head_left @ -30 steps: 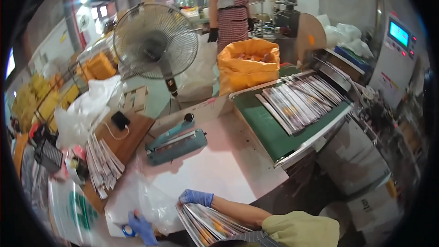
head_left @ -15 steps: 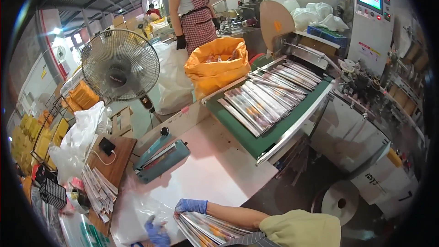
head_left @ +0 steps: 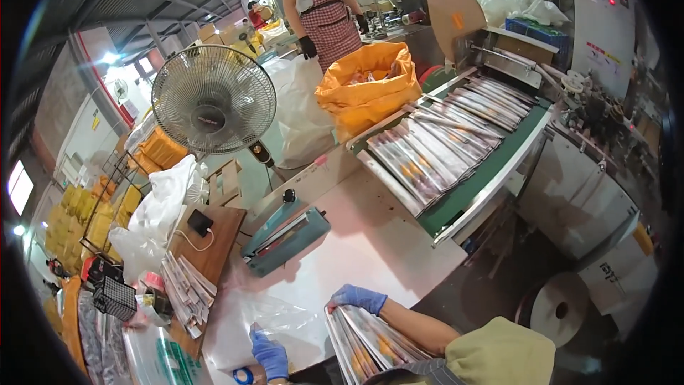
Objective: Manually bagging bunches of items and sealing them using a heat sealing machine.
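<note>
My right hand (head_left: 360, 298), in a blue glove, is closed over the upper end of a bundle of long, flat printed packets (head_left: 370, 339). The bundle stands tilted at the near table edge, its lower part running under my forearm and a dark striped cloth. To its left, my left hand (head_left: 269, 356), also blue-gloved, reaches up with a finger stretched out. Its fingertips are at the near edge of a clear plastic bag (head_left: 281, 314) lying on the white table (head_left: 342, 257). Below that hand is a blue ring-shaped roll (head_left: 242, 376).
More packets (head_left: 420, 160) lie in a row on a green conveyor (head_left: 445, 217). A teal bag sealer (head_left: 285, 242) stands mid-table. At left, a wooden board (head_left: 224, 232) holds loose strips. Beyond are a fan (head_left: 214, 100), an orange sack (head_left: 367, 93) and a person in a checked apron (head_left: 331, 25).
The view has swung left, so everything sits further right. My left hand has come up to the bag's edge with a finger extended. My right hand keeps its hold on the packets.
</note>
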A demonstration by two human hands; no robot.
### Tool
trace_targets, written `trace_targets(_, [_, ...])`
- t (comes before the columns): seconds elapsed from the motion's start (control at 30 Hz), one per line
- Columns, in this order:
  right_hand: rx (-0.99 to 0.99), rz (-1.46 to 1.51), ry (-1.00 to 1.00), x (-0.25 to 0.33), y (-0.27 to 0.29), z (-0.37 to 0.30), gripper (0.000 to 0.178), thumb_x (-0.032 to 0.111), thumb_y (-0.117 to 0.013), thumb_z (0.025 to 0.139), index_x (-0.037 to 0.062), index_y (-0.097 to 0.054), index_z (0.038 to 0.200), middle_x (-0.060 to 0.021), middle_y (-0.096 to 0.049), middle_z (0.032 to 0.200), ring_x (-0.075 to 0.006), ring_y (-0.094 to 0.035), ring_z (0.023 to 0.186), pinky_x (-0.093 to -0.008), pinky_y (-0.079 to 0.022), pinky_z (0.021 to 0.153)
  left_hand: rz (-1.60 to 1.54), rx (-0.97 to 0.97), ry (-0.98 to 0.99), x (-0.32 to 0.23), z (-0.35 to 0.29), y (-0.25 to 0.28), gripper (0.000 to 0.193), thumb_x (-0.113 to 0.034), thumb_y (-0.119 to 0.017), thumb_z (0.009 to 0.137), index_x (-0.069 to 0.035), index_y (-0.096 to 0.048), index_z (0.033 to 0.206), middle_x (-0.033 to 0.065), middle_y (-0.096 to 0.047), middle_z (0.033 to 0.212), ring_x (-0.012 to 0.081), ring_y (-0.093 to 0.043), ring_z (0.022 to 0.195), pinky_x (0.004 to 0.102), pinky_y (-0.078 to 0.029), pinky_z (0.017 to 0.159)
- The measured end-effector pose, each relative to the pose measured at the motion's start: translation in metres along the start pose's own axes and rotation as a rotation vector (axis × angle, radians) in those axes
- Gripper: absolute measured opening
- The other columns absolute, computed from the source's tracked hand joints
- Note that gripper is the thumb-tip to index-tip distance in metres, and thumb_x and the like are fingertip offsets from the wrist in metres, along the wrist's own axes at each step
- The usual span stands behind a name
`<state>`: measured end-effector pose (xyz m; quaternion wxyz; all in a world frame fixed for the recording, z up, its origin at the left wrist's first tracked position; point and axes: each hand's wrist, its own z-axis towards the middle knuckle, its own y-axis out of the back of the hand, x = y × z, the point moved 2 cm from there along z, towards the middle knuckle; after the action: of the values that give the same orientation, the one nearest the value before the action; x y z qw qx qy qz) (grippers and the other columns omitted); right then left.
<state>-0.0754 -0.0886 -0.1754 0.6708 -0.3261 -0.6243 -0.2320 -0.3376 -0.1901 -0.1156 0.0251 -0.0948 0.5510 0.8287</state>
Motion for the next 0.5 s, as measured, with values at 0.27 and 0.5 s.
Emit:
trace_targets(0.27, [0.390, 0.195, 0.118, -0.007, -0.128, 0.065, 0.021, 0.017, -0.055, 0.075, 0.0026, -0.062, 0.089, -0.0054, -0.060, 0.078, -0.0119, -0.051, 0.073, -0.0277, -0.041, 0.071, -0.154, 0.389, -0.271, -0.001, -0.055, -0.004, 0.078, -0.010, -0.054, 0.066, -0.002, -0.018, 0.135, 0.0205, -0.023, 0.137, 0.0337, -0.058, 0.063, 0.0412, -0.046, 0.056])
trace_targets(0.5, [0.379, 0.254, 0.036, 0.007, -0.153, 0.064, 0.029, 0.025, -0.059, 0.078, 0.0016, -0.060, 0.096, -0.0023, -0.059, 0.078, -0.0099, -0.049, 0.073, -0.0255, -0.042, 0.070, 0.074, -0.038, -0.307, -0.024, -0.113, 0.048, 0.063, -0.005, -0.045, 0.075, -0.006, -0.023, 0.134, 0.0181, -0.032, 0.133, 0.0281, -0.055, 0.062, 0.0366, -0.046, 0.059])
